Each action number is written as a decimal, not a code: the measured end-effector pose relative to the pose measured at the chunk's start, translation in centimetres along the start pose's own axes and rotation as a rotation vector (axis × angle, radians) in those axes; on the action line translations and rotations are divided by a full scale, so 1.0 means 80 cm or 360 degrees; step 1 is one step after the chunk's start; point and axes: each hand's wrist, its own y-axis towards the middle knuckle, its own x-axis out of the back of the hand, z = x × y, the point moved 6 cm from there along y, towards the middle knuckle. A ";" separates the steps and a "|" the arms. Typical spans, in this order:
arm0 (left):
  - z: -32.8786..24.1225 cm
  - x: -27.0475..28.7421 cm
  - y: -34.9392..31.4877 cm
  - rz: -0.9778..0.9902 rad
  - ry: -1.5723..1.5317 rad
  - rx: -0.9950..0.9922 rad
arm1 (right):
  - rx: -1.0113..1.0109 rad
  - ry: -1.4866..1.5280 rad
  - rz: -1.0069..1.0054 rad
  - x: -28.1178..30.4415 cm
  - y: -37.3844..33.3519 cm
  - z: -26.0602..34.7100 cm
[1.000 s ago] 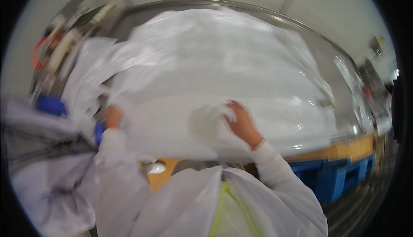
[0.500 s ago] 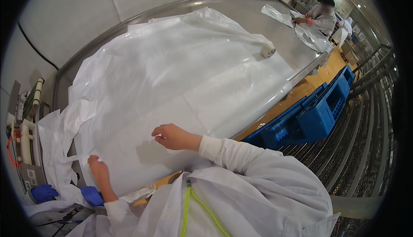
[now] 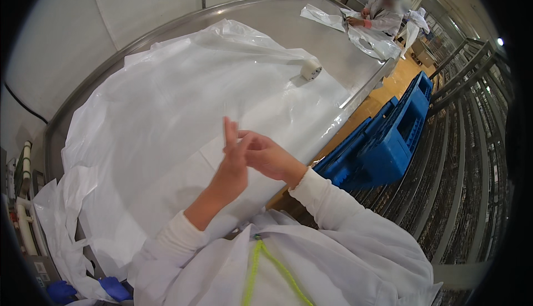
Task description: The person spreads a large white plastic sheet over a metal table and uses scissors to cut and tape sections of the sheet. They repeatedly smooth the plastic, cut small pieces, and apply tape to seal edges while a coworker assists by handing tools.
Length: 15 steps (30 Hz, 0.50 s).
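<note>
My two hands meet in front of me above a large sheet of white plastic film (image 3: 144, 123) spread over the metal table. Some fingers of my left hand (image 3: 232, 167) point upward, slightly blurred; its other fingertips are hidden against the right hand. My right hand (image 3: 269, 156) is closed, with fingers and thumb bent together at the left hand; whatever lies between them, if anything, is too small to make out. Beyond them, a short white cylinder (image 3: 311, 70) with dark holes in its end rests on the film's far right part.
A steel table (image 3: 266, 20) with a raised rim carries the film. Blue plastic pallets (image 3: 388, 145) and metal racks (image 3: 461, 167) stand at right. Another person (image 3: 386, 17) handles plastic film at the far end. Blue-gloved hands (image 3: 115, 288) of someone else show at lower left.
My left hand has risen from the film's near left edge and moved right to meet my right hand, which has moved slightly up. The view has shifted, so the table sits further left.
</note>
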 end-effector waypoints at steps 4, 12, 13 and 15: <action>0.021 -0.078 0.082 0.0213 0.0229 -0.0095 | 0.0152 -0.0132 -0.0355 0.079 -0.022 0.059; 0.178 -0.215 0.277 0.0077 0.0005 0.0208 | 0.0783 -0.0413 -0.1464 0.336 -0.022 0.156; 0.200 -0.237 0.294 0.0203 0.0279 0.0332 | 0.0784 -0.0463 -0.1543 0.356 -0.009 0.167; 0.231 -0.283 0.314 0.0475 0.0803 0.0569 | 0.0786 -0.0578 -0.1718 0.395 0.013 0.184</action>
